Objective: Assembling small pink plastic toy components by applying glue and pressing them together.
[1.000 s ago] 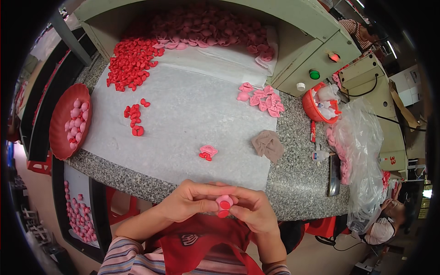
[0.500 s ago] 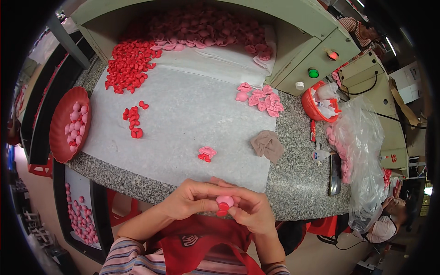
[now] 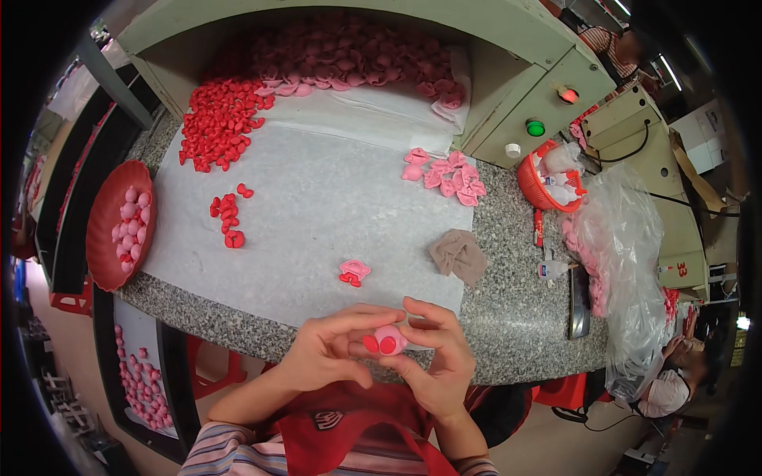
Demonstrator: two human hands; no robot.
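A small round pink toy piece with two red oval feet is held above the near edge of the table. My right hand pinches it between thumb and fingers. Close on its left is my left hand, thumb and fingers apart; its fingertips reach behind the piece, and whether they touch it I cannot tell. Beyond my hands, a pink hollow piece with red feet lies on the white paper sheet. A short row of red oval pieces lies further left.
Red pieces and pink pieces are heaped at the back, partly under a green metal housing. A red bowl of pink balls stands left. Rightward are a grey cloth, a red basket of bottles and a phone.
The toy piece has turned so that its feet point left and toward me. My left thumb has come away from it, and the left fingers have spread. My right hand still holds it.
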